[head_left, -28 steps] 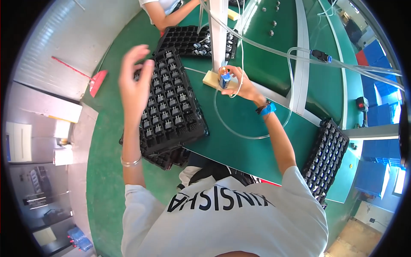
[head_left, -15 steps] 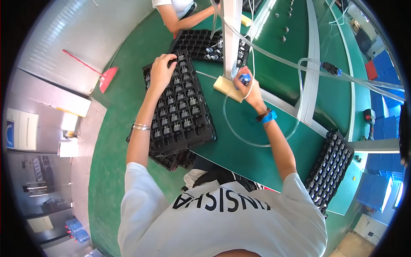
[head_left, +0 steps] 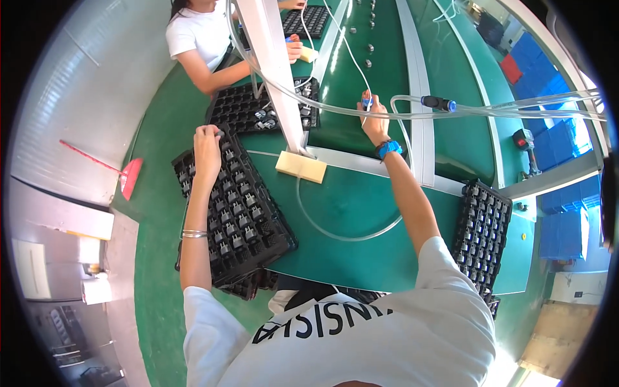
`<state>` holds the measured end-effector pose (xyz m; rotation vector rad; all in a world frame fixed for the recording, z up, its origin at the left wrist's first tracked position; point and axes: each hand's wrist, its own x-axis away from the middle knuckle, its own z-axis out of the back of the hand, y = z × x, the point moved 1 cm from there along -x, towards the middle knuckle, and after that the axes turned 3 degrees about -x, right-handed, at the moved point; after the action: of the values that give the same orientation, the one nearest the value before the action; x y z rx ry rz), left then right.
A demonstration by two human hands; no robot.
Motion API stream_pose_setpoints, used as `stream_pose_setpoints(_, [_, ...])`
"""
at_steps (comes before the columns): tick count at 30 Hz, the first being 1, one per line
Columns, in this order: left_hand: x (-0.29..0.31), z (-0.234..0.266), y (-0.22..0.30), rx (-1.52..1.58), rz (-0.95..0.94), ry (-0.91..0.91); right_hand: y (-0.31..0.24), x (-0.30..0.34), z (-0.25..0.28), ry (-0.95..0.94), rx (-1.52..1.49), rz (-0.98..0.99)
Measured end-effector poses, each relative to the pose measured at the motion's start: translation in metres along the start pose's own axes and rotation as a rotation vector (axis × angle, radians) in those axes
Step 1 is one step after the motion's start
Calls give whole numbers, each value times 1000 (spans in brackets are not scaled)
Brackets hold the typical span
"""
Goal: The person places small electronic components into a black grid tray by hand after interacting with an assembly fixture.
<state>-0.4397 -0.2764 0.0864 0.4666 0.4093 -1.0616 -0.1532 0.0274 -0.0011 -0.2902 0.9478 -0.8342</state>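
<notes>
My left hand (head_left: 207,153) is at the far end of a black compartment tray (head_left: 282,244), fingertips pinched on a small dark plug-like part (head_left: 220,134). Rows of similar parts with metal prongs fill many of the tray's cells. Over the green belt (head_left: 345,138), my right hand (head_left: 375,122) grips a small blue tool (head_left: 367,101) with a thin white tube running up from it. What the tool's tip touches, if anything, is hidden. A yellow block (head_left: 300,167) lies between my hands, by the foot of a white post.
Clear hoses (head_left: 516,115) cross in front of my right hand. A white post (head_left: 274,71) rises behind the yellow block. Another parts tray (head_left: 469,255) lies at right. Beyond the post, a co-worker (head_left: 200,39) works beside a tray (head_left: 225,106). Small metal parts (head_left: 370,48) line the belt.
My right hand has moved from beside the yellow block out over the green belt with the blue tool. My left hand remains at the tray's far end. The whole view has shifted.
</notes>
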Motion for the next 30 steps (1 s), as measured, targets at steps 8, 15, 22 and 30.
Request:
stream_pose_setpoints(8, [49, 80, 73, 1356, 480, -349, -61, 15, 44, 181, 11, 167])
stream_pose_setpoints(15, [115, 130, 175, 1360, 267, -142, -194, 91, 108, -986, -1994, -827])
stream_pose_setpoints(22, [128, 127, 193, 1398, 124, -81, -233, 116, 146, -993, -1726, -855])
stream_pose_setpoints(30, [134, 124, 198, 1397, 127, -64, -225, 124, 153, -992, -1585, -841])
